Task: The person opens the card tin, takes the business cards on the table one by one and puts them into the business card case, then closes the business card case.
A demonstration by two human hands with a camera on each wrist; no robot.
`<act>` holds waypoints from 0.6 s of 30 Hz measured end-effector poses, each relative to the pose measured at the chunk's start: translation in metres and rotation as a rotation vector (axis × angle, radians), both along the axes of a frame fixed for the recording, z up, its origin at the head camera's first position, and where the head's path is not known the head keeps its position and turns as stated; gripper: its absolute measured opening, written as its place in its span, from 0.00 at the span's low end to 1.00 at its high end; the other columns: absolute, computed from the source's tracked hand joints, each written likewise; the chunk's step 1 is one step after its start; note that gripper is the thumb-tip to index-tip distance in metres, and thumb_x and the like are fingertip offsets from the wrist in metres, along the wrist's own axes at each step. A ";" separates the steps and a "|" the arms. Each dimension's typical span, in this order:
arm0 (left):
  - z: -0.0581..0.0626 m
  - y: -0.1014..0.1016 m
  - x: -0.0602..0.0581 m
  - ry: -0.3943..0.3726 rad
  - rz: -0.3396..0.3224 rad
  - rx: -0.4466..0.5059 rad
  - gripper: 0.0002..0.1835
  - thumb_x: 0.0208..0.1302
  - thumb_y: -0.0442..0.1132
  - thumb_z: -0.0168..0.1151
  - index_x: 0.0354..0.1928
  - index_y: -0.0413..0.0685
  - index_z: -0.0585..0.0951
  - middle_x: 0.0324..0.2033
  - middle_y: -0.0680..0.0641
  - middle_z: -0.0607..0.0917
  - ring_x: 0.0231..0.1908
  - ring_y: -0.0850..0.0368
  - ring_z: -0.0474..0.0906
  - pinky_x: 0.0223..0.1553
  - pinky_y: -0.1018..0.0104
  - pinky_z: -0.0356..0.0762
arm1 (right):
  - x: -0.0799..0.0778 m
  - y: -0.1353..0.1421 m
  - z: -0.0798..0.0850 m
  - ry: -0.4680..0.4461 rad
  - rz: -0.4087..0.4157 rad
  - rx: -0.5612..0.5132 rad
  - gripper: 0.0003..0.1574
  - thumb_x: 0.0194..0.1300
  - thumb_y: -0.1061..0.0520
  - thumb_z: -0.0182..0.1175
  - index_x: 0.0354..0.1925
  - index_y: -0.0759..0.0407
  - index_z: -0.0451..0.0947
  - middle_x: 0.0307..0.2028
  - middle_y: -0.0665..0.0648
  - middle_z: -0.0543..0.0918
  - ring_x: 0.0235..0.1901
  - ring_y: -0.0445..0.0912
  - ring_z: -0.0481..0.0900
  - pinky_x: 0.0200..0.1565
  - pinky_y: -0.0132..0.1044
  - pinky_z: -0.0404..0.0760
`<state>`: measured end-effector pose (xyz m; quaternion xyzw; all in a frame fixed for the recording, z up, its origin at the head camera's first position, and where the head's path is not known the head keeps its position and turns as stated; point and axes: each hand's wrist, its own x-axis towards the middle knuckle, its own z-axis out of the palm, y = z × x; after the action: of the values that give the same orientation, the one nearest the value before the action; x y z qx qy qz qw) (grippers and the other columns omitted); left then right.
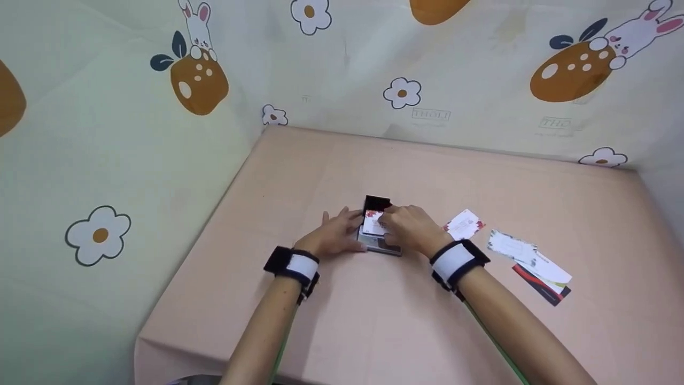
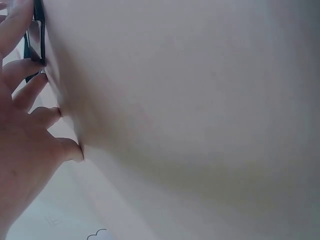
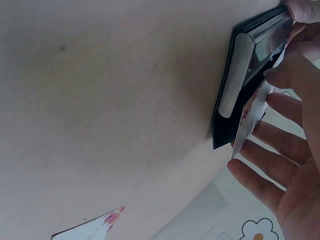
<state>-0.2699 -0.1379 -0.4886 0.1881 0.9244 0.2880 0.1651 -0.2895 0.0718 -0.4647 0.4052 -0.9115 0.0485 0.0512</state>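
Observation:
A black and silver business card case [image 1: 380, 246] lies with its lid up on the table, a silver strip showing along its side [image 3: 234, 82] in the right wrist view. My left hand [image 1: 334, 233] holds the case at its left side, thumb at the near corner; in the left wrist view its other fingers [image 2: 31, 90] reach down to the cloth. Between thumb and fingers, my right hand [image 1: 416, 229] pinches a small stack of white business cards with red flowers [image 1: 373, 223] over the case. The stack's lower edge is partly hidden by the case.
Right of the hands lies a white card with red flower corners [image 1: 464, 224]. Farther right, a leaf-bordered card [image 1: 512, 247] overlaps a white card with a coloured curve [image 1: 545, 271] and a black and red card [image 1: 539, 286]. Patterned curtains [image 1: 342, 69] border the pink-clothed table [image 1: 315, 166].

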 end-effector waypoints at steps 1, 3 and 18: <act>0.000 0.001 0.000 -0.002 -0.002 0.000 0.40 0.55 0.53 0.62 0.69 0.56 0.57 0.71 0.50 0.52 0.72 0.46 0.37 0.66 0.38 0.24 | 0.000 -0.001 -0.001 -0.010 -0.001 0.002 0.17 0.52 0.54 0.66 0.41 0.58 0.81 0.35 0.58 0.84 0.32 0.50 0.82 0.38 0.42 0.82; 0.000 0.001 0.000 -0.003 -0.004 -0.002 0.40 0.55 0.53 0.62 0.68 0.56 0.57 0.71 0.51 0.52 0.72 0.46 0.37 0.66 0.38 0.24 | 0.001 -0.002 -0.002 -0.027 -0.002 -0.001 0.17 0.52 0.54 0.66 0.42 0.58 0.81 0.36 0.58 0.84 0.33 0.50 0.83 0.39 0.42 0.82; -0.002 0.000 0.001 -0.015 0.021 0.002 0.40 0.55 0.55 0.62 0.68 0.58 0.58 0.71 0.54 0.52 0.72 0.49 0.36 0.68 0.41 0.23 | 0.000 0.002 -0.010 -0.175 -0.051 -0.102 0.18 0.59 0.60 0.60 0.50 0.57 0.79 0.51 0.62 0.79 0.53 0.55 0.76 0.54 0.46 0.77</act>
<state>-0.2693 -0.1378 -0.4903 0.1764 0.9247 0.2922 0.1685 -0.2897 0.0739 -0.4748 0.3730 -0.9188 0.1287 -0.0071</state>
